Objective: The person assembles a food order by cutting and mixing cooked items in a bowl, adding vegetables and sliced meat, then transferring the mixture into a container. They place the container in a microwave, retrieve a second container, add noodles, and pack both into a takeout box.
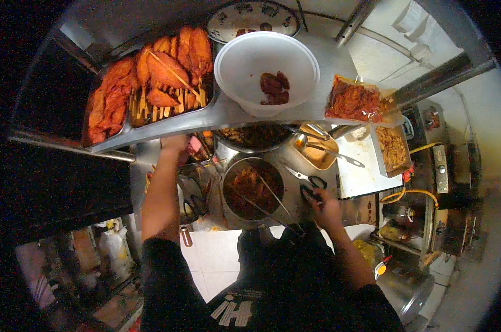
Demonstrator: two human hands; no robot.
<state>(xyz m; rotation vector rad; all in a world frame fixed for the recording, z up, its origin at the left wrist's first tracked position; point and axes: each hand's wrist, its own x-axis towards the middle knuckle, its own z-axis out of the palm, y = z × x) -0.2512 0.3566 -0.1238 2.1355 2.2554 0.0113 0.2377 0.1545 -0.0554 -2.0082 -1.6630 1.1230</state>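
Observation:
Under the edge of the raised metal shelf, my left hand [174,143] reaches forward beside a pink item [194,146] in a tray; its fingers are hidden. My right hand [324,207] is closed at the black handles of a pair of scissors [302,176], whose blades point away to the left over the counter. Between my arms stands a round pot [255,206] of dark reddish sauce with pieces of food in it. Long metal tongs [272,190] lie across that pot.
The shelf [228,110] carries trays of skewered reddish meat [162,72], a white tub [236,66] with dark pieces and a bag of red meat [354,100]. Below are a wide dark pan [253,148], a container with a ladle [319,155], a white board [361,174] and a tray of pale strips [393,149].

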